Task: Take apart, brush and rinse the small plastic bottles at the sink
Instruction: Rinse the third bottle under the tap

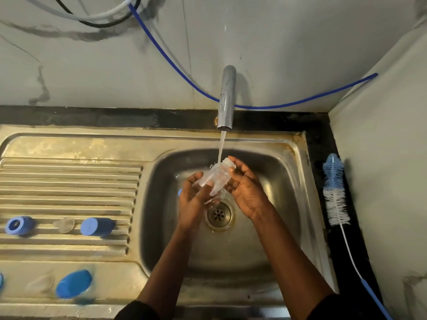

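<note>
There, above the sink (288,181), the clear plastic bottle (212,176) lay tilted with its open mouth up under the stream from the tap (226,100). The left hand (196,199) gripped its lower body with curled fingers, and the right hand (245,188) cupped the neck end, fingertips on the rim. On the draining board (69,181) lay a blue ring (19,225) and a blue cap (97,226), while the bottle brush (335,192) rested right of the sink.
</note>
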